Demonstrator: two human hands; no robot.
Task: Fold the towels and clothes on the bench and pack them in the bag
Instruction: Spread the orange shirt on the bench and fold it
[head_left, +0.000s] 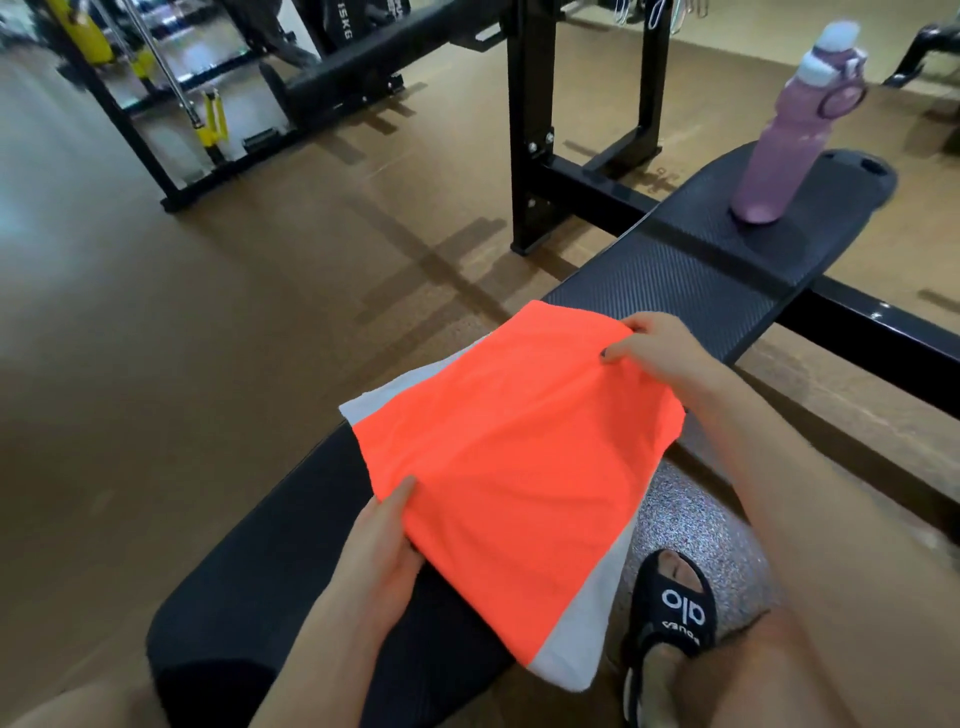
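A bright orange towel (511, 457), folded into a rough rectangle, lies across the black padded bench (691, 275) on top of a white folded cloth (582, 639) that sticks out at its near and far-left edges. My left hand (382, 556) grips the orange towel's near-left edge, thumb on top. At the far-right corner my right hand (652, 345) pinches the fabric. No bag is in view.
A pink water bottle (789, 130) stands upright at the far end of the bench. A black rack post (530, 119) rises beside the bench. My foot in a black slide sandal (670, 618) is on the floor to the right. Gym machines stand at the back left.
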